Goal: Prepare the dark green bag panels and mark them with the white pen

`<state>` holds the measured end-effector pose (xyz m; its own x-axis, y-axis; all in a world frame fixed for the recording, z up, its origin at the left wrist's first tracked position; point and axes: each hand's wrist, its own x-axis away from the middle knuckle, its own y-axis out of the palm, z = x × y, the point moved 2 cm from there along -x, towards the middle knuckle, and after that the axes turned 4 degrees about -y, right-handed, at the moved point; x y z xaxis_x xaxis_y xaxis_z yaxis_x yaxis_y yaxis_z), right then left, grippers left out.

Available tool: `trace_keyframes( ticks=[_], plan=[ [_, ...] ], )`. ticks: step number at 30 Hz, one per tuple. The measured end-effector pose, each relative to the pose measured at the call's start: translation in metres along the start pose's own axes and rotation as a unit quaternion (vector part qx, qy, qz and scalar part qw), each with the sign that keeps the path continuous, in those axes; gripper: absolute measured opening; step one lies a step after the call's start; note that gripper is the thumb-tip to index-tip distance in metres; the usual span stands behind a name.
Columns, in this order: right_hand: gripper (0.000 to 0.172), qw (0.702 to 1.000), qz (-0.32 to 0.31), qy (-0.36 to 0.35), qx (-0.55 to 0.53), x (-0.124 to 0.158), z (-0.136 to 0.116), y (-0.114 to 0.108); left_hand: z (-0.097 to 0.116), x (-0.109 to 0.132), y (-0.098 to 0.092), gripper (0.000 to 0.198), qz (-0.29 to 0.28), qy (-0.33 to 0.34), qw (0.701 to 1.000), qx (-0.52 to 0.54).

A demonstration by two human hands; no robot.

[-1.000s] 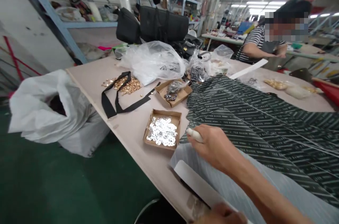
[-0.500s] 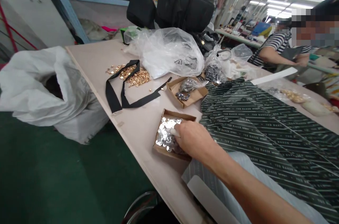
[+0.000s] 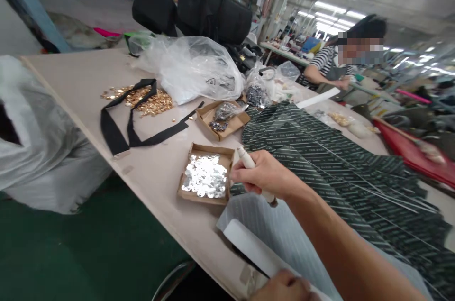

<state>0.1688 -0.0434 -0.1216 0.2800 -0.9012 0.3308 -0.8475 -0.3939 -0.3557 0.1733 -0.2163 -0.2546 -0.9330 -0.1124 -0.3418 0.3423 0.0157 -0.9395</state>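
Observation:
My right hand (image 3: pixel 263 173) is closed around a white pen-like tool (image 3: pixel 248 158), slanted with one end up left and its darker end below the palm. Its thumb and forefinger pinch together at the right rim of an open cardboard box (image 3: pixel 185 194); whether a small piece is between them cannot be made out. Shiny silver discs (image 3: pixel 206 175) with holes fill the box's floor. At the bottom edge my left hand (image 3: pixel 280 287) is partly cut off and blurred, by a long white strip (image 3: pixel 254 246) lying on pale translucent sheeting (image 3: pixel 277 225). Its fingertips are unclear.
Dark green printed sheets (image 3: pixel 320 149) cover the table's right side. Behind the discs stands another cardboard box (image 3: pixel 227 130) with bagged dark pieces. Gold pieces (image 3: pixel 156 103), a black strap (image 3: pixel 113 132) and a clear plastic bag (image 3: pixel 199 68) lie farther back. Another person (image 3: pixel 325 66) is beyond the table.
My right hand has come up out of the disc box to its right rim, still holding the white tool. My left hand has appeared at the bottom. The view has turned right.

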Motion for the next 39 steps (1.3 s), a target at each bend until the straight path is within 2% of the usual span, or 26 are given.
trace_keyframes(
  ticks=[2, 4, 5, 9, 12, 15, 21, 25, 31, 39],
  plan=[
    [0.010, 0.998, 0.029, 0.024, -0.054, 0.027, 0.010, -0.010, 0.002, 0.014, -0.005, 0.017, 0.057, 0.019, 0.997, 0.057],
    [0.011, 0.994, 0.060, 0.053, -0.078, 0.056, 0.026, -0.017, -0.002, 0.030, -0.017, 0.017, 0.144, -0.034, 0.984, 0.098],
    [0.012, 0.991, 0.078, 0.069, -0.086, 0.071, 0.036, -0.019, -0.004, 0.036, -0.022, 0.021, 0.156, -0.051, 0.980, 0.111],
    [0.015, 0.968, 0.162, 0.134, -0.134, 0.132, 0.074, -0.026, -0.007, 0.046, -0.037, 0.035, 0.083, -0.052, 0.984, 0.151],
    [0.016, 0.947, 0.213, 0.160, -0.179, 0.170, 0.092, -0.028, -0.006, 0.044, -0.043, 0.034, 0.066, -0.054, 0.983, 0.163],
    [0.016, 0.940, 0.233, 0.164, -0.190, 0.194, 0.103, -0.027, -0.005, 0.041, -0.044, 0.033, 0.048, -0.047, 0.985, 0.159],
    [0.012, 0.947, 0.227, 0.193, -0.119, 0.219, 0.130, -0.021, -0.005, 0.040, -0.046, 0.035, 0.027, -0.034, 0.989, 0.141],
    [0.013, 0.968, 0.194, 0.157, -0.025, 0.228, 0.143, -0.016, -0.004, 0.041, -0.046, 0.035, 0.034, -0.036, 0.990, 0.135],
    [0.019, 0.980, 0.150, 0.112, 0.072, 0.227, 0.149, -0.004, -0.004, 0.040, -0.047, 0.035, 0.020, -0.034, 0.990, 0.137],
    [0.020, 0.969, 0.131, 0.135, 0.159, 0.220, 0.149, -0.002, -0.006, 0.038, -0.049, 0.032, 0.031, -0.035, 0.989, 0.139]
  ],
)
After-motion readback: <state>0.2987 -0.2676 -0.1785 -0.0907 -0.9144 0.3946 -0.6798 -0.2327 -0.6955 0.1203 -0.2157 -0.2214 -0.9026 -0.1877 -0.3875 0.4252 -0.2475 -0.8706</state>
